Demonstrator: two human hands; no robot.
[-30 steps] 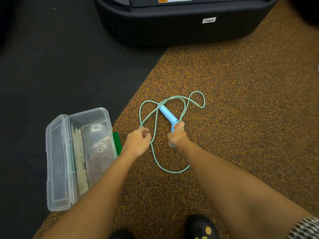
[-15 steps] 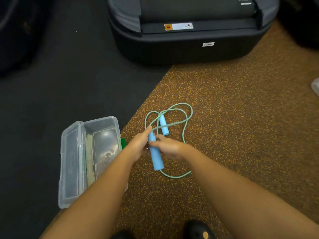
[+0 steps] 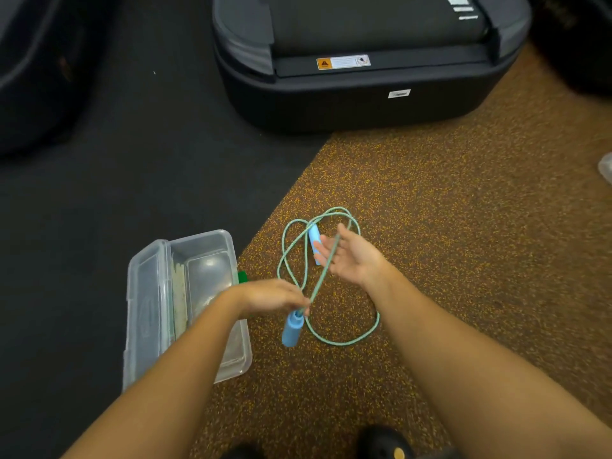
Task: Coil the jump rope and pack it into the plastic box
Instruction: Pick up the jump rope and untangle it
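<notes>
A black treadmill point(image 3: 364, 71) stands at the far end. Before it, speckled brown flooring point(image 3: 463, 243) meets black matting point(image 3: 132, 160).

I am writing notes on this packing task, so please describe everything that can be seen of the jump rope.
The jump rope has a thin mint-green cord, which looks braided, and two light blue, smooth handles. The left hand pinches the cord just above one handle, which hangs tilted. From there a straight stretch of cord rises across the open palm of the right hand. The other handle lies on the speckled brown floor, partly behind the right fingers. The remaining cord lies there in loose, overlapping loops, not yet coiled.
</notes>
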